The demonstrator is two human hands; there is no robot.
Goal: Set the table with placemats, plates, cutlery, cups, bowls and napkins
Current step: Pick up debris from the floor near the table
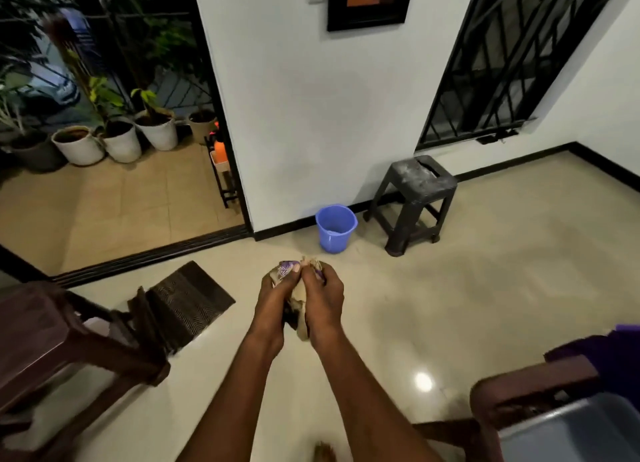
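Together, left hand (272, 297), right hand (323, 297), gripping bunched cloth (300, 293)

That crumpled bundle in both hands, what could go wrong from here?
1. The left hand and right hand grip the bundle above the bare floor; if the grip slips, it may land there and get dirty.
2. The view is blurred, as if the person is moving, and chairs stand close on both sides, so a bump seems possible.

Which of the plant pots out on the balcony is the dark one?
The leftmost pot, dark grey, at the frame's left edge. The other pots beside it are white or pale, including its neighbour.
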